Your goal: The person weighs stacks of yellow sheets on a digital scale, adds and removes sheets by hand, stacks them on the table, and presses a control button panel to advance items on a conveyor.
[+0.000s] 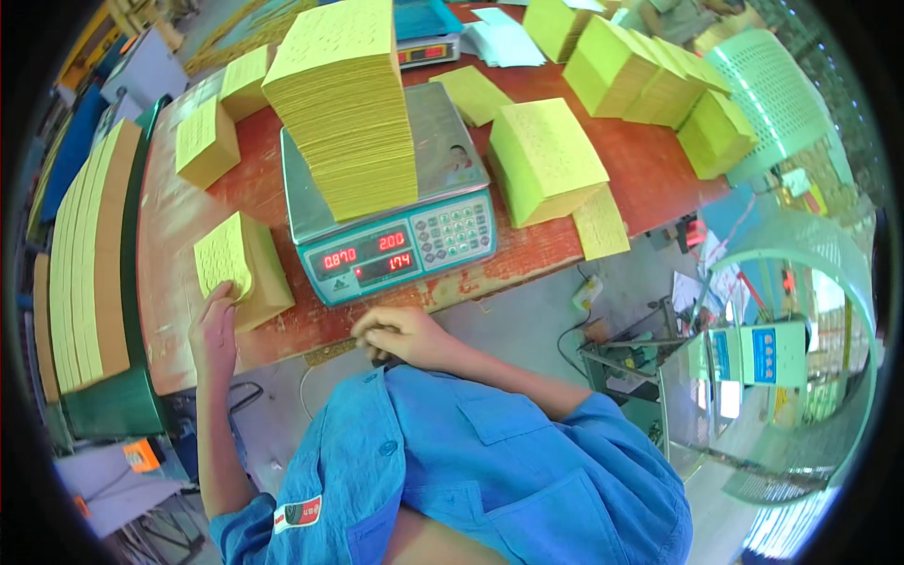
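Yellow stack (240,268) (table edge), left hand (215,334) touching

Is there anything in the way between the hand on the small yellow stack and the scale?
Nothing visible. The left hand rests on the small yellow card stack, and only bare red table lies between it and the scale, which already carries a tall stack.

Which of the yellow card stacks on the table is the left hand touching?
The small stack at the table's near-left edge, left of the scale. The left hand rests against its near side; the tall stack sits on the scale pan, untouched.
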Available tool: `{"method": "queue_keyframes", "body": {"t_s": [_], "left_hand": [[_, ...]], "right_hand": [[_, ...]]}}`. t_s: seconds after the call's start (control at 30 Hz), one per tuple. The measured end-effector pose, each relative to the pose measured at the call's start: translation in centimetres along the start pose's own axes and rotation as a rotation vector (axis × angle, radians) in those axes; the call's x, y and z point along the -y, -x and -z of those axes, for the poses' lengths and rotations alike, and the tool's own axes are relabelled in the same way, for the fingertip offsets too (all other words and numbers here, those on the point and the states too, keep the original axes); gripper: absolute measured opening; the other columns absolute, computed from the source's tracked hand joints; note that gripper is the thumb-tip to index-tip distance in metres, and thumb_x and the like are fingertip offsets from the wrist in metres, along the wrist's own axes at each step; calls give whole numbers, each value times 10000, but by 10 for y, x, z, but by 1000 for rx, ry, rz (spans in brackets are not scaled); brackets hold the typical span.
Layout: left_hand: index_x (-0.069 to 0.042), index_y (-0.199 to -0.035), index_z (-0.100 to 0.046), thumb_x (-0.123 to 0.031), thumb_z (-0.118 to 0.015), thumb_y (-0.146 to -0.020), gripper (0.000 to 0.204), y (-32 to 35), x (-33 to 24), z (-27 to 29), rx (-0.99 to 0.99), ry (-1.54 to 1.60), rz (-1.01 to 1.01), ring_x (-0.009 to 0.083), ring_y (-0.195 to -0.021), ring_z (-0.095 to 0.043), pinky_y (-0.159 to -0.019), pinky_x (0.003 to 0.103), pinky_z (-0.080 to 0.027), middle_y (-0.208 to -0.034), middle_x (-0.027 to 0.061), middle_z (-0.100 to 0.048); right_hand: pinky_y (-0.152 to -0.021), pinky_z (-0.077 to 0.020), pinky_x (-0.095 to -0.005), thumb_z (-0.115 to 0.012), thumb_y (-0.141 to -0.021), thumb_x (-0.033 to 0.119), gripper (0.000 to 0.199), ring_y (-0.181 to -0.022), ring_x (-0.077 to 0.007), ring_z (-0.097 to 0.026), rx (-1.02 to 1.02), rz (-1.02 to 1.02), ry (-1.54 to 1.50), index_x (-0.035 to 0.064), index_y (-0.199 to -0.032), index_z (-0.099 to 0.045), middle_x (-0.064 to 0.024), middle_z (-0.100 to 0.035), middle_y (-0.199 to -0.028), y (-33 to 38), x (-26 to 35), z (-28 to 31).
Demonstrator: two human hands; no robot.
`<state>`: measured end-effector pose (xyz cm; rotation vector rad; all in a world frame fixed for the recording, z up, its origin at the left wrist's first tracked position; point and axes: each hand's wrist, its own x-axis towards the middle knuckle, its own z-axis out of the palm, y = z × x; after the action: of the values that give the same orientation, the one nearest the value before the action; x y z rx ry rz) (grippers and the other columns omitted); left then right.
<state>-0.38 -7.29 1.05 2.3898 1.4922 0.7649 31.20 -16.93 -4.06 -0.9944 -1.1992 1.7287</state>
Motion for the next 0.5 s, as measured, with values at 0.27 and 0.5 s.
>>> {"method": "queue_keyframes", "body": {"t_s": [0.27,0.5], "left_hand": [[60,-981,-584,44,-490,-908,120,3,-11,6,-127,25,-62,354,-1209,-561,-997,401,-448,-1250,204,-606],[38,-1128,-559,-47,-533,-909,237,21,3,1,-126,-47,-176,382,-1274,-494,-1043,446,-401,-1299,207,-563]], "right_hand": [[-536,-550,-286,-547,-980,293,346,-697,-172,-665,-58,-87,-176,-36,-1080,-587,-120,-648,-908,-134,61,-54],[-587,-546,-335,-622,-858,168,281,-739,-235,-675,-123,12,298,-71,-997,-578,-152,-674,-840,-177,47,-78]]}}
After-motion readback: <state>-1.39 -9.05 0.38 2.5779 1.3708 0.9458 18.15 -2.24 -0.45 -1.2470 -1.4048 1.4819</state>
